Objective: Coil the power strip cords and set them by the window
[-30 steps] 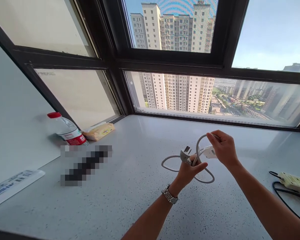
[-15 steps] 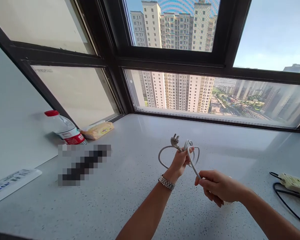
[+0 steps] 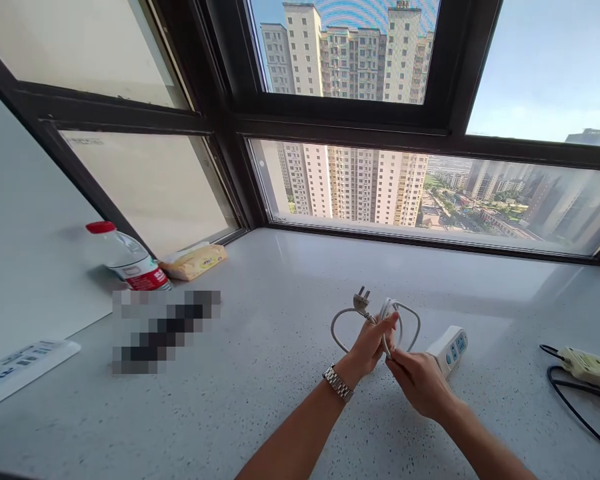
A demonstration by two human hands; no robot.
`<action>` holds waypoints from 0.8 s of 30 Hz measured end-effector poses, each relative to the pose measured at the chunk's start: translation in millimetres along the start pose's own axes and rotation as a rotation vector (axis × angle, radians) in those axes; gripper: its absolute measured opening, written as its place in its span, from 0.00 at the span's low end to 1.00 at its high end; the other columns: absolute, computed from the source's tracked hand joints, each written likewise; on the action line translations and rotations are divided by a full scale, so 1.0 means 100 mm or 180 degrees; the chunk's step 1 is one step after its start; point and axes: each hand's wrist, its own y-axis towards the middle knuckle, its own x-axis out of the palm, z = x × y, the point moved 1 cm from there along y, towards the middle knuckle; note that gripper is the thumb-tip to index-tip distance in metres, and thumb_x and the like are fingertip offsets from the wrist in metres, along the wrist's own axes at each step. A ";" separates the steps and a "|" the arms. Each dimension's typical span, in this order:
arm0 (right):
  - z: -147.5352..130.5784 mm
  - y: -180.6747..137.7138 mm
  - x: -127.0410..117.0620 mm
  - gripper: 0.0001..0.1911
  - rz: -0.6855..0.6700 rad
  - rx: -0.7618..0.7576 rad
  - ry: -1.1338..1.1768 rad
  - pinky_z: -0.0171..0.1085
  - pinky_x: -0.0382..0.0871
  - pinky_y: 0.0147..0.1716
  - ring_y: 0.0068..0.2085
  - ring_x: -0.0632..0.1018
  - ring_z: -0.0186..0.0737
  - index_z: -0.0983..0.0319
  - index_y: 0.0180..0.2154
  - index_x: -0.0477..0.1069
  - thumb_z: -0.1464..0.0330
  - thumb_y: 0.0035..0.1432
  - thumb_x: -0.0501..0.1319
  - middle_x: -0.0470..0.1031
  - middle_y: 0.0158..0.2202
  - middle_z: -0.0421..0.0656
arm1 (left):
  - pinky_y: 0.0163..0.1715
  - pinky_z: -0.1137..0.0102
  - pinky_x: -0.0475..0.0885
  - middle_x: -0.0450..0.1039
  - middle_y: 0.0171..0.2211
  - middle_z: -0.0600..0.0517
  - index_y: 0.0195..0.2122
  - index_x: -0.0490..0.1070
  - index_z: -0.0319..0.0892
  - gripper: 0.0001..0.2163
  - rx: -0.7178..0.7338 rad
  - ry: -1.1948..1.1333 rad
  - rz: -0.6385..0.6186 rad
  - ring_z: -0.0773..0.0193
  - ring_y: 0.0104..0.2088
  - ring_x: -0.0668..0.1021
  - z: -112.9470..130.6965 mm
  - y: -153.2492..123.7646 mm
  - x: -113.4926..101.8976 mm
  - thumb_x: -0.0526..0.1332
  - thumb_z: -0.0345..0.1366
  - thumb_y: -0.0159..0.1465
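Note:
My left hand [image 3: 373,347], with a metal watch on its wrist, is closed around a looped white power cord [image 3: 414,313]. The cord's plug [image 3: 361,300] sticks up beyond these fingers, its prongs pointing away from me. Close on the right, my right hand [image 3: 420,380] pinches the same cord just below the loops, its fingertips almost touching the left hand. Behind my right hand a white power strip [image 3: 453,348] lies on the speckled white counter [image 3: 290,400], its near end hidden by that hand.
At right lies a cream power strip [image 3: 587,367] with a black cord [image 3: 575,403]. On the left are a red-capped bottle [image 3: 137,263], a yellow tissue pack [image 3: 195,261], a blurred-out dark item [image 3: 167,333] and a white printed packet [image 3: 23,370]. Windows [image 3: 345,180] border the back.
My right hand has moved left and in toward my left hand, bringing the cord to the loops. Both loops and plug sit slightly lower and farther right. The white power strip now shows.

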 end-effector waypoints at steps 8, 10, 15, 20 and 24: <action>0.11 -0.03 0.20 0.15 0.0509 -0.0342 -0.0205 0.31 0.59 0.26 0.26 0.71 0.34 0.61 0.34 0.69 0.65 0.67 0.47 0.71 0.29 0.43 | 0.23 0.74 0.63 0.60 0.17 0.57 0.18 0.55 0.41 0.24 0.0015 -0.0810 -0.0160 0.71 0.19 0.67 -0.02 0.01 -0.05 0.69 0.50 0.50; 0.14 -0.03 0.22 0.11 0.0875 -0.0324 -0.0109 0.32 0.65 0.30 0.31 0.74 0.36 0.61 0.38 0.70 0.65 0.65 0.51 0.71 0.33 0.45 | 0.23 0.73 0.64 0.56 0.14 0.60 0.17 0.54 0.41 0.25 -0.0076 -0.1063 -0.0287 0.72 0.17 0.65 -0.04 0.02 -0.07 0.69 0.51 0.51; 0.18 -0.01 0.24 0.18 0.1595 -0.0357 -0.0304 0.43 0.70 0.42 0.46 0.72 0.47 0.62 0.48 0.64 0.62 0.57 0.60 0.70 0.45 0.51 | 0.22 0.72 0.62 0.49 0.10 0.61 0.16 0.49 0.42 0.27 -0.0118 -0.1196 -0.0578 0.75 0.13 0.56 -0.08 0.00 -0.06 0.66 0.51 0.55; 0.15 0.02 0.20 0.16 0.0959 -0.0295 -0.0184 0.45 0.67 0.48 0.51 0.70 0.49 0.60 0.46 0.67 0.67 0.54 0.61 0.73 0.46 0.48 | 0.20 0.73 0.57 0.46 0.09 0.61 0.13 0.48 0.41 0.27 -0.0019 -0.0784 -0.1124 0.75 0.12 0.54 -0.11 -0.05 -0.05 0.64 0.49 0.55; 0.12 0.00 0.13 0.10 0.0631 -0.0100 0.0337 0.42 0.67 0.44 0.46 0.73 0.47 0.59 0.40 0.69 0.68 0.53 0.61 0.75 0.41 0.46 | 0.21 0.72 0.55 0.48 0.09 0.60 0.12 0.49 0.41 0.25 -0.0102 -0.0376 -0.1708 0.75 0.13 0.55 -0.12 -0.07 -0.04 0.62 0.44 0.55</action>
